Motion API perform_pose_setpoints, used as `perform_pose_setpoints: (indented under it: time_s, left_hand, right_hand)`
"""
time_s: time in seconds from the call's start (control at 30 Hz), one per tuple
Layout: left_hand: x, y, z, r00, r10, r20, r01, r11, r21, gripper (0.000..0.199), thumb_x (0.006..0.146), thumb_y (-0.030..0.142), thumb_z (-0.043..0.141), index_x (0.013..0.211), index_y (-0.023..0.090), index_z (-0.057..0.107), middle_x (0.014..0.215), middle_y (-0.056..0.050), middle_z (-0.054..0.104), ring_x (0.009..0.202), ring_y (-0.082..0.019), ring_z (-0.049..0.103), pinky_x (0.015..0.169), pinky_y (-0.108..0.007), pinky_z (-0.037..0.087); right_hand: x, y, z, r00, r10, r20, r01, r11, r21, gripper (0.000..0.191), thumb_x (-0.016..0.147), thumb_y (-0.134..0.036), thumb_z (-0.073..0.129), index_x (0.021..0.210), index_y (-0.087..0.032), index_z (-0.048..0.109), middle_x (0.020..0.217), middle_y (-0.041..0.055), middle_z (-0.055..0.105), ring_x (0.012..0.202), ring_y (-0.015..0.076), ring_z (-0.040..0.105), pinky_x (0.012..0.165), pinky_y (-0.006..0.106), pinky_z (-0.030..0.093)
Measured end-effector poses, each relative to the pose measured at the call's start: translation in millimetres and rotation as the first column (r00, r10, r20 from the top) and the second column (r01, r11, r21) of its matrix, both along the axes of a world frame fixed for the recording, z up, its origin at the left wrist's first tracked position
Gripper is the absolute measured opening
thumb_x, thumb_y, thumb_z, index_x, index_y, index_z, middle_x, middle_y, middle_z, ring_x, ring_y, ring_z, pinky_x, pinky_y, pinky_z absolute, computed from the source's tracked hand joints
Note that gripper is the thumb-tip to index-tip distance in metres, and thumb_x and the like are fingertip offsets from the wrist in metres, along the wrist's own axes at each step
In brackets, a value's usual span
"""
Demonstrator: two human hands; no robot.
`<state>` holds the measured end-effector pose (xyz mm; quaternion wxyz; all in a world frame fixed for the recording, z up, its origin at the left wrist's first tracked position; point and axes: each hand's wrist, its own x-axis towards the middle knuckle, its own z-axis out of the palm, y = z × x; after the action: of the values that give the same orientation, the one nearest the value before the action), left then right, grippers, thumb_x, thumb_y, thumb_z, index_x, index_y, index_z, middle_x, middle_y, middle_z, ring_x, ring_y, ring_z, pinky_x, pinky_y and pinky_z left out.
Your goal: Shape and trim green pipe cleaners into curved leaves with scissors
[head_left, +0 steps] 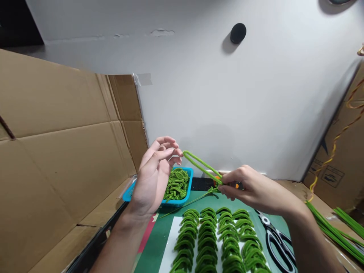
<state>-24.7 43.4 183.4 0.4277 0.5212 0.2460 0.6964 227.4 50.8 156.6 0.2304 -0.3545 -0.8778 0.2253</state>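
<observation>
A bright green fuzzy stem point(200, 163), bent into a long narrow loop, is pinched at its lower right end by my right hand point(244, 185). The loop's rounded end points up and left, close to the fingertips of my left hand point(156, 168). My left hand is raised with its fingers apart and slightly curled, and nothing is held in it. Below the hands, several curved green pieces point(207, 235) lie in columns on a white sheet point(168, 246). Behind my left hand, a blue basket point(188, 189) holds more green pieces point(176, 184).
Scissors point(278, 242) lie right of the sheet on the green mat point(155, 240). Long green stems point(335, 231) rest at the far right. A thin green stem point(187, 204) lies beside the basket. Cardboard panels point(57, 132) stand at the left, and a white wall point(193, 94) rises behind.
</observation>
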Motion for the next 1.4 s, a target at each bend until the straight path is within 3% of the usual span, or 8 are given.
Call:
perform_pose_setpoints:
  time_s: [0.2, 0.43, 0.73, 1.23, 1.4]
  left_hand:
    - [4, -3, 0.3, 0.999, -0.037, -0.015, 0.037, 0.999, -0.028, 0.016, 0.085, 0.021, 0.071, 0.101, 0.019, 0.069, 0.101, -0.004, 0.06, 0.089, -0.016, 0.06, 0.075, -0.024, 0.052]
    - [11, -5, -2.6, 0.998, -0.044, -0.033, 0.042, 0.996, -0.074, 0.017, 0.084, 0.021, 0.073, 0.101, 0.019, 0.069, 0.102, -0.003, 0.058, 0.089, -0.014, 0.056, 0.074, -0.021, 0.052]
    - [22, -10, -6.5, 0.987, -0.158, 0.016, 0.159, 0.977, -0.139, 0.021, 0.085, 0.02, 0.074, 0.104, 0.019, 0.067, 0.101, -0.002, 0.059, 0.085, -0.012, 0.059, 0.075, -0.021, 0.051]
    - [37, -10, -21.9, 0.934, -0.356, -0.018, 0.347, 0.92, -0.183, 0.015, 0.093, 0.021, 0.067, 0.107, 0.021, 0.071, 0.108, -0.006, 0.067, 0.091, -0.019, 0.067, 0.085, -0.033, 0.054]
    - [36, -9, -24.1, 0.907, -0.408, -0.101, 0.383, 0.902, -0.201, 0.013, 0.095, 0.022, 0.067, 0.107, 0.019, 0.072, 0.103, -0.007, 0.069, 0.092, -0.019, 0.067, 0.082, -0.029, 0.054]
  right_hand:
    - [-3, 1, -1.4, 1.0, -0.008, 0.009, 0.008, 1.0, 0.017, 0.043, 0.105, -0.036, 0.056, 0.066, -0.019, 0.047, 0.063, -0.0062, 0.037, 0.06, 0.0097, 0.027, 0.054, 0.029, 0.024]
    - [-5, 0, -2.8, 1.0, 0.014, -0.009, -0.014, 1.0, 0.014, 0.042, 0.104, -0.035, 0.056, 0.066, -0.019, 0.047, 0.064, -0.0055, 0.038, 0.061, 0.0099, 0.027, 0.055, 0.029, 0.024]
    - [-9, 0, -1.9, 0.999, -0.042, 0.004, 0.042, 0.999, 0.029, 0.041, 0.106, -0.036, 0.052, 0.069, -0.02, 0.043, 0.064, -0.0062, 0.035, 0.061, 0.0101, 0.026, 0.054, 0.029, 0.022]
    - [-12, -3, 0.6, 0.996, -0.015, -0.093, 0.021, 0.998, 0.066, 0.036, 0.106, -0.036, 0.052, 0.075, -0.019, 0.059, 0.065, -0.0056, 0.038, 0.061, 0.0105, 0.028, 0.056, 0.029, 0.023]
    - [-12, -4, 2.5, 0.995, -0.006, -0.102, 0.009, 1.0, 0.029, 0.035, 0.108, -0.04, 0.05, 0.086, -0.019, 0.068, 0.069, -0.0055, 0.036, 0.061, 0.0104, 0.027, 0.055, 0.029, 0.023]
